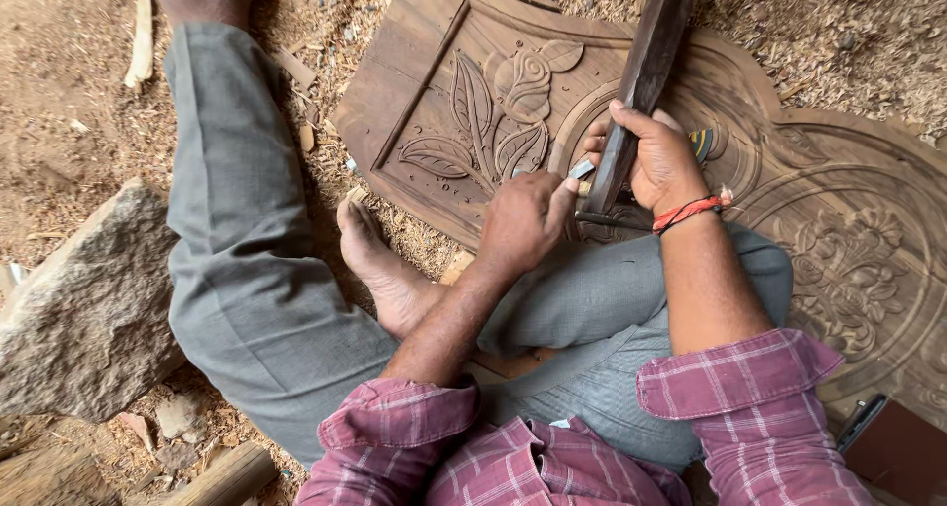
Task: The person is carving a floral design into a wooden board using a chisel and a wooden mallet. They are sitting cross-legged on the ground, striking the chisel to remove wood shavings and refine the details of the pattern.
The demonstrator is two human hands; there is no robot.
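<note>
A large carved wooden panel (pixel 838 200) lies on the ground, with a rose and leaves (pixel 503 111) cut in relief. My left hand (pixel 523 220) grips a small metal chisel (pixel 582 169), its tip set against the carving beside the leaves. My right hand (pixel 659 161) holds a long dark wooden mallet bar (pixel 646 67), raised just above the chisel's end. A red thread band (pixel 689 210) circles my right wrist. I sit cross-legged, my bare foot (pixel 380 264) resting at the panel's near edge.
A rough grey stone (pixel 84 309) sits at the left. Wood shavings and sawdust (pixel 838 33) cover the ground. A thin dark stick (pixel 424 82) lies on the panel. A wooden log (pixel 222 478) lies at lower left, a dark flat object (pixel 893 447) at lower right.
</note>
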